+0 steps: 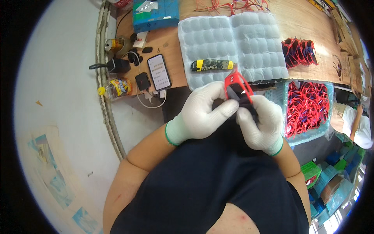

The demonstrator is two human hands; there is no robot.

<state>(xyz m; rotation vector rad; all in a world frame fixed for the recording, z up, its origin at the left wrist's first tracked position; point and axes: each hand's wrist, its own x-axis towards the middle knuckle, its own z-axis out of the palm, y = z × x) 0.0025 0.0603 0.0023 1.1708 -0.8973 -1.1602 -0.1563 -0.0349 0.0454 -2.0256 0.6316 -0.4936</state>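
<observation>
A pair of red-framed sunglasses [245,88] with dark lenses is held in front of my chest by both white-gloved hands. My left hand [200,111] pinches its left side between thumb and fingers, with the thumb over a dark lens. On the other side, my right hand [261,124] grips the frame, its fingers curled and its thumb near the left one. Part of the frame is hidden behind the fingers. Just beyond lies a camouflage and yellow utility knife [212,65] on a pale quilted pad [257,43].
Right of me stands a blue-lined bin [288,113] full of red-framed glasses. A row of red glasses [299,52] rests on the wooden table [311,74]. To the left are a phone [159,72], a bottle [119,88], a can [113,45] and a blue box [156,17]. Another person [356,124] is far right.
</observation>
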